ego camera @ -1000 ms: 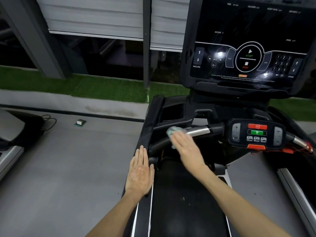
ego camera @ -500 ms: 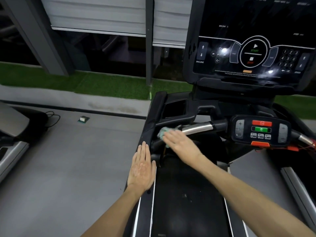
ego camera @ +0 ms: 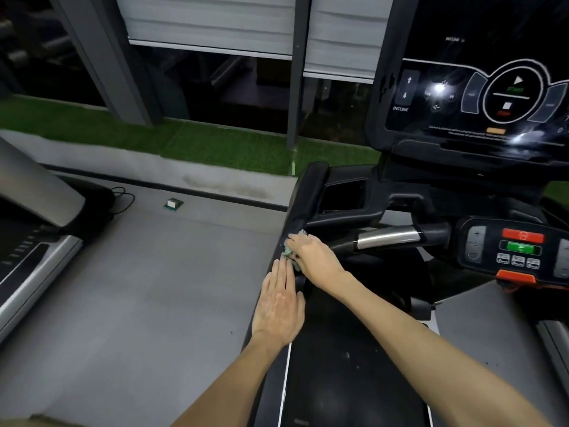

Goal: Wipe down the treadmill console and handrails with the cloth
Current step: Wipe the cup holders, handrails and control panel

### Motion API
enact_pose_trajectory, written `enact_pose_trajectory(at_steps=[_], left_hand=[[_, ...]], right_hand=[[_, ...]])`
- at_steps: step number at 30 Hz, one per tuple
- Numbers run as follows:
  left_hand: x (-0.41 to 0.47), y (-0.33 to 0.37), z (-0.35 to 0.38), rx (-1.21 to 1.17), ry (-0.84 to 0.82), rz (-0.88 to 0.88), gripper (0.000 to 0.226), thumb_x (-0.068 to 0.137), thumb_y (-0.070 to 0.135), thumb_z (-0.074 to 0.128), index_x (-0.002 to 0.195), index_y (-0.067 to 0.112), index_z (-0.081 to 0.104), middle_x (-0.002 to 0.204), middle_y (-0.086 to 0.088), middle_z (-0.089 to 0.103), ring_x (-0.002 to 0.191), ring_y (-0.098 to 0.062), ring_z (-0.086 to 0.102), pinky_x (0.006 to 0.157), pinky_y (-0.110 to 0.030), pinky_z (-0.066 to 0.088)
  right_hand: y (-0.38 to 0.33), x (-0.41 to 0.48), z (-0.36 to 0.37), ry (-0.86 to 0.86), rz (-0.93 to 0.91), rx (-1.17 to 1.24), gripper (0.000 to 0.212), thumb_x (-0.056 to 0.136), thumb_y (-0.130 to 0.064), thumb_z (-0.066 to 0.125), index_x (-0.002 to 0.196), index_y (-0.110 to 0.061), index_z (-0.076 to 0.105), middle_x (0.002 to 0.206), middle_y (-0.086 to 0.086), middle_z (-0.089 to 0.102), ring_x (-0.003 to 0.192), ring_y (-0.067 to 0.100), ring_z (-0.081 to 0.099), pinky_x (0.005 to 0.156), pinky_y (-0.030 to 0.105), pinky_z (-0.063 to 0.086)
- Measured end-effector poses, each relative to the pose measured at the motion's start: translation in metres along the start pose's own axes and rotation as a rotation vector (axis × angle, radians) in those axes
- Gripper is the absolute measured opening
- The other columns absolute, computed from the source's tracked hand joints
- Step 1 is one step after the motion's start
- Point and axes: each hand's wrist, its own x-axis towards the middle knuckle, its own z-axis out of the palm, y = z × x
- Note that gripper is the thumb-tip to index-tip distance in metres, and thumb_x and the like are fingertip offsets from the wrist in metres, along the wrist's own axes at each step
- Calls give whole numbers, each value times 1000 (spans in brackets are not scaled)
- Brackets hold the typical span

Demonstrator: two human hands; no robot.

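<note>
Wipe in progress, left side of machine.

- Right hand point(ego camera: 311, 257): reaches across the belt point(ego camera: 338, 365) and sits left of the chrome grip point(ego camera: 386, 238), on the black handrail point(ego camera: 303, 195). Fingers are curled down over the cloth point(ego camera: 287, 253), bunching it and pressing it on the rail. Only a green edge of the cloth shows past the fingertips, on the side away from the chrome grip.
- Left hand point(ego camera: 278, 306): left of and nearer than the chrome grip, just below the right hand. Fingers are straight and together, palm down, holding nothing. It appears to lie flat on the lower run of the handrail; contact cannot be confirmed. Judged purpose: bracing the body while the other arm crosses over.
- Grip choice: a wadded cloth under curled fingers puts pressure on a narrow, rounded rail better than a flat palm would.

Not in hand now: the console point(ego camera: 480, 97), up and right of the chrome grip, and the keypad point(ego camera: 520, 251) just right of it. The right-side rail is out of frame.

Judgement: the task is partway at most. Whether the chrome grip and console are already done cannot be told.
</note>
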Motion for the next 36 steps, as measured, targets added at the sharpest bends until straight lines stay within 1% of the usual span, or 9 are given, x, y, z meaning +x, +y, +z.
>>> enact_pose_trajectory(at_steps=[6, 8, 11, 13, 16, 20, 25, 31, 36], left_hand=[[-1, -1, -1, 0, -3, -16, 71, 91, 34, 12, 152, -1, 8, 161, -18, 12, 149, -28, 12, 120, -41, 21], [0, -2, 0, 7, 1, -18, 70, 91, 33, 13, 152, -1, 9, 161, -18, 12, 149, -28, 12, 119, -42, 23], [1, -2, 0, 16, 6, -18, 69, 92, 32, 15, 152, -1, 11, 160, -18, 14, 149, -28, 15, 118, -42, 25], [1, -2, 1, 17, 3, -15, 69, 93, 33, 14, 153, -1, 8, 161, -17, 12, 149, -28, 13, 119, -42, 23], [1, -2, 0, 3, -12, -6, 70, 92, 34, 10, 153, 1, 3, 162, -16, 5, 150, -26, 8, 121, -39, 16], [2, -3, -1, -10, 1, -8, 69, 92, 33, 10, 153, 2, 6, 162, -14, 4, 150, -24, 8, 121, -39, 17], [0, -4, 2, -5, 2, -29, 68, 93, 32, 17, 153, 1, 10, 161, -15, 10, 149, -25, 12, 120, -39, 18], [2, -6, 3, -3, -23, -17, 68, 93, 34, 11, 154, 2, 3, 162, -13, -1, 150, -23, 3, 121, -39, 15], [1, -5, 4, -2, 9, -31, 67, 94, 32, 19, 153, 1, 14, 160, -15, 17, 149, -24, 15, 120, -38, 19]], right_hand=[[20, 42, 5, -118, 13, -10, 27, 99, -22, 48, 122, -15, 59, 129, 1, 54, 124, 21, 46, 98, 34, 35], [15, 51, 4, -58, 111, 30, 20, 97, -26, 52, 108, -12, 62, 116, 4, 58, 112, 23, 53, 86, 34, 42], [2, 53, 11, -7, 178, 155, 12, 82, -4, 58, 77, -14, 57, 87, 3, 64, 84, 27, 64, 64, 28, 40], [-2, 50, 11, -97, 91, 182, 18, 70, 4, 55, 76, -12, 61, 83, 2, 68, 82, 28, 65, 68, 30, 49], [3, 63, -4, -138, -25, 97, 21, 78, -7, 62, 91, -19, 74, 91, 5, 74, 88, 27, 66, 78, 35, 54], [18, 85, -11, -116, 105, 6, 16, 83, -10, 60, 91, -18, 71, 94, 10, 70, 93, 34, 64, 71, 34, 48], [-4, 61, -16, -256, -49, 29, 30, 77, 5, 53, 63, -22, 57, 74, 4, 63, 77, 32, 54, 68, 31, 37], [16, 78, -23, -187, 14, 29, 16, 86, -7, 55, 89, -12, 70, 91, 13, 70, 93, 33, 63, 66, 31, 38], [0, 50, -11, -277, -123, 115, 18, 79, 2, 53, 76, -14, 62, 82, 4, 69, 85, 30, 63, 68, 35, 46]])
